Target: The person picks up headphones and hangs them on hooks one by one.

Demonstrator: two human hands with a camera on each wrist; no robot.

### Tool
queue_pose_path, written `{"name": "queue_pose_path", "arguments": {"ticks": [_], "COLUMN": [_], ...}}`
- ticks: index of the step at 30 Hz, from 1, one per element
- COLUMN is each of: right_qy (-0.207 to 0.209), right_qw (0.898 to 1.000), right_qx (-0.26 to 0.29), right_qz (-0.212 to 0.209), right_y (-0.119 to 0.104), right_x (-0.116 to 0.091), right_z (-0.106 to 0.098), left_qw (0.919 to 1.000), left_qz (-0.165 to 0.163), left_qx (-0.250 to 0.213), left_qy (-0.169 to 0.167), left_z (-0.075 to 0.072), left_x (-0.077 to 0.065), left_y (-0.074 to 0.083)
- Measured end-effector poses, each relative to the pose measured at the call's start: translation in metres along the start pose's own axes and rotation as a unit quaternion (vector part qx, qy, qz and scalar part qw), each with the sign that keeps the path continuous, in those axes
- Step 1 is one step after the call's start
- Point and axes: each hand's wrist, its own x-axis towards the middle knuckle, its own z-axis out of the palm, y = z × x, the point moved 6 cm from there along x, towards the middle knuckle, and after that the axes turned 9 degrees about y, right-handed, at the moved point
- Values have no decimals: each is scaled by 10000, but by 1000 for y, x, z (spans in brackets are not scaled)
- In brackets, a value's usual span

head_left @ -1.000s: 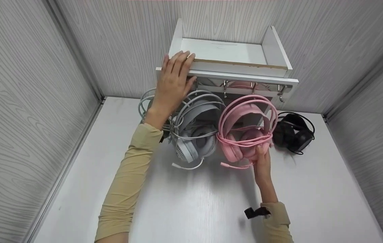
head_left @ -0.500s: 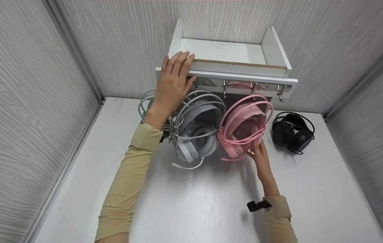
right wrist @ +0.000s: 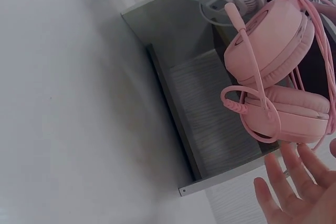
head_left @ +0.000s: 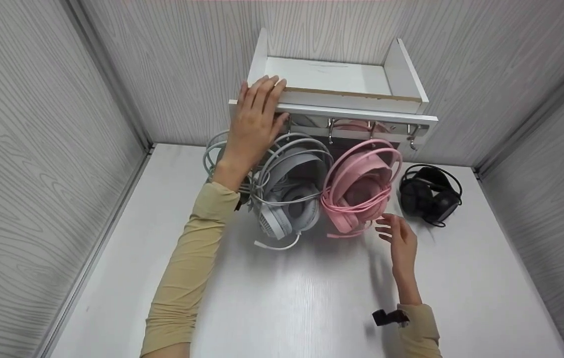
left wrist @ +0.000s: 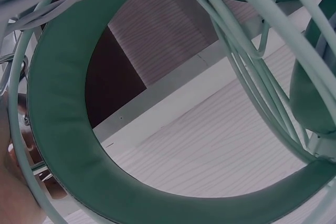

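A pink headset (head_left: 361, 189) with its cable wound round it hangs from the hook rail (head_left: 356, 113) at the front of the white shelf unit. Just right of its lower ear cup is my right hand (head_left: 401, 242), fingers spread and holding nothing. The right wrist view shows the fingertips (right wrist: 310, 156) right at that cup. My left hand (head_left: 254, 122) rests over the left end of the rail, fingers extended across the top and thumb below. Beneath it hang a grey headset (head_left: 289, 194) and a green headset (left wrist: 58, 103), the latter mostly hidden behind the arm in the head view.
A black headset (head_left: 428, 196) lies on the white table (head_left: 282, 308), right of the rack. The rail's rightmost hook (head_left: 413, 136) bears nothing. Above the rail is the shelf's open top tray (head_left: 329, 74). Wood-grain panels enclose the sides and back.
My right hand has let go of the pink headset's ear cup and drawn back down and right. The pink headset has turned slightly and now hangs tilted. My left hand has stayed put.
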Motion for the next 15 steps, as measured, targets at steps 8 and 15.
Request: {"name": "queue_pose_path", "arguments": {"ticks": [8,15], "right_qy": [271,381], "right_qw": [9994,9991], "right_qx": [115,79], "right_qz": [-161,-192], "right_y": [2,-10], "right_x": [4,13], "right_z": [-18,-42], "left_qw": [10000,10000], "left_qz": [25,30], "left_qx": [40,-3], "left_qy": [80,82], "left_z": [-1,-1], "left_x": [-1,-1], "left_y": [-1,0]}}
